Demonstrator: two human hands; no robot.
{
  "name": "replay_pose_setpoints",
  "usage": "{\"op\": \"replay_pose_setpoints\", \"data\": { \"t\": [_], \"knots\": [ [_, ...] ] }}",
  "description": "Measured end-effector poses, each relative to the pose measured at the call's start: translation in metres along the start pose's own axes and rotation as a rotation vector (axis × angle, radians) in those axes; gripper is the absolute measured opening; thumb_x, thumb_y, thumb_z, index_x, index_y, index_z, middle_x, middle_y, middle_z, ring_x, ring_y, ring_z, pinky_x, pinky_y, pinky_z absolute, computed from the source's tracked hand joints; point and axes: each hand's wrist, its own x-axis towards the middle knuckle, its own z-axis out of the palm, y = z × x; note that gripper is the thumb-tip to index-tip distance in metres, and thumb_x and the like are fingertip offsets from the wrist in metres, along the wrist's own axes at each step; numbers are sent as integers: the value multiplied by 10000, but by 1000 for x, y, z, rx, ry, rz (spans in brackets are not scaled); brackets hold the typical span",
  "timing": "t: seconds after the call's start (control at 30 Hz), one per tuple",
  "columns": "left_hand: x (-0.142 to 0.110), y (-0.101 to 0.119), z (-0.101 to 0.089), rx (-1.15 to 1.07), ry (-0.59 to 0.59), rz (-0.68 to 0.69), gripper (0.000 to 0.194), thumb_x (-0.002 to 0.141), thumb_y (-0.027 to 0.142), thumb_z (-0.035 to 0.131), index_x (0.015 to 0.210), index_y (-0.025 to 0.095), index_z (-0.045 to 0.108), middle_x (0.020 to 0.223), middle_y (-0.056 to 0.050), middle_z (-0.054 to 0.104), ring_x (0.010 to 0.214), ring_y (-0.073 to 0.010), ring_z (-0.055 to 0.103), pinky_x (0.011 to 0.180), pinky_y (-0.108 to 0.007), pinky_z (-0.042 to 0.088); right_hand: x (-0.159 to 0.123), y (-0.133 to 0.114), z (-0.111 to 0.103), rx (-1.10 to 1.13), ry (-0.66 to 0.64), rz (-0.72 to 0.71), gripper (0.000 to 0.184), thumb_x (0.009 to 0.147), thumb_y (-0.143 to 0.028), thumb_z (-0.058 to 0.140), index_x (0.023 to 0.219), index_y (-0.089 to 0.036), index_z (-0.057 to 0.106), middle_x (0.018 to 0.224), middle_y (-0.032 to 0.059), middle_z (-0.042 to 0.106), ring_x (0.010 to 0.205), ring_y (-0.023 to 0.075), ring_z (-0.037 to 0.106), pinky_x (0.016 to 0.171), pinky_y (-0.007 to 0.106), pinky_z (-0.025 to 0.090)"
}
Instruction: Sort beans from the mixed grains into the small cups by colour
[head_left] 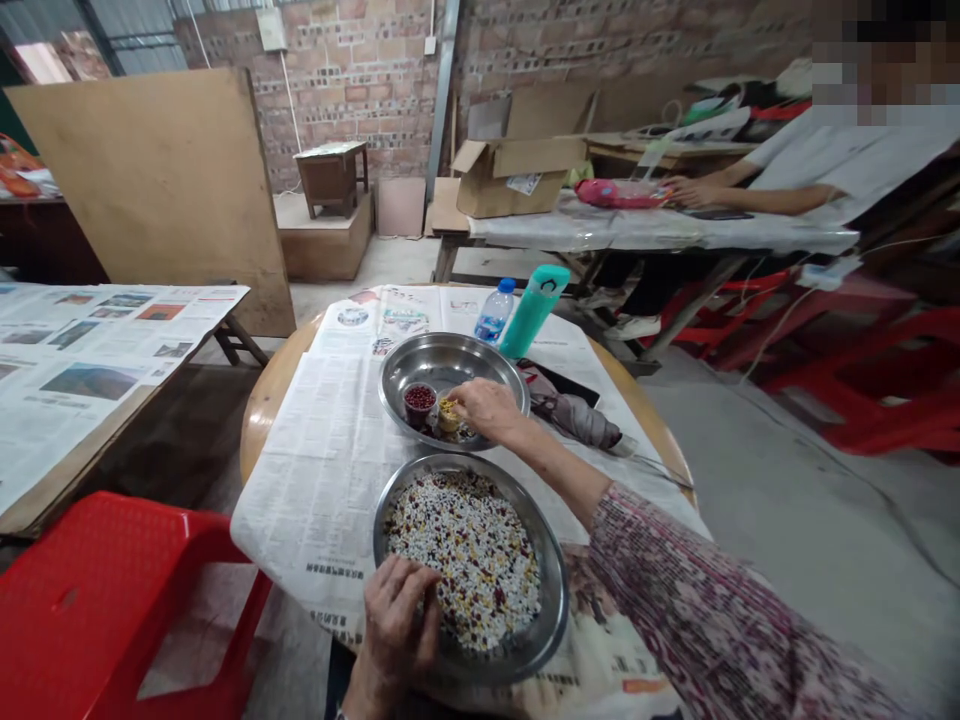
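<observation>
My left hand (396, 615) is at the left edge of the near steel bowl (553, 635), fingers curled together; whatever they may hold is hidden. That bowl is filled with mixed beans and grains (469, 545), mostly white with dark red, black and yellow ones. My right hand (487, 408) reaches over the far steel bowl (397, 352), its fingertips closed at a small cup of yellow beans (448, 413). I cannot make out what the fingertips hold. Beside it stands a clear cup of red beans (419, 400). Some dark beans lie on the bowl's floor near the cups.
Newspaper (330, 430) covers the round wooden table. Behind the far bowl stand a water bottle (495, 312) and a teal bottle (534, 312). A grey folded umbrella (581, 415) lies at the right. A red stool (97, 590) is at left. Another person sits at the back table.
</observation>
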Motion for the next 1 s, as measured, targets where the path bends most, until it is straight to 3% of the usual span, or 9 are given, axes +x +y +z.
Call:
{"op": "replay_pose_setpoints", "data": {
  "t": [0.23,0.43,0.7,1.0],
  "knots": [
    [3,1,1,-8,38,2,252,859,35,493,1044,191,565,832,-46,665,757,-174,615,722,-322,506,11,-7,3,-128,-90,-21,264,847,-212,544,972,-232,776,982,110,754,947,236,680,723,284,442],
    [2,0,3,-5,53,6,257,847,27,488,1028,192,566,803,-48,649,730,-179,602,670,-314,493,6,-10,5,-179,-78,-56,302,891,-218,478,1027,-226,748,1043,107,739,994,236,667,732,289,437],
    [-1,2,3,9,59,-27,254,851,46,493,1035,207,562,836,-53,659,759,-192,615,702,-336,513,12,-9,12,-207,-60,-52,242,871,-229,542,1000,-199,744,1018,126,732,983,233,666,729,278,434],
    [0,2,3,12,60,-26,242,861,55,497,1036,210,560,838,-51,657,772,-195,608,713,-350,514,8,-10,16,-115,-3,-73,258,878,-196,503,984,-191,738,1016,118,735,967,228,661,745,286,435]
  ]
}}
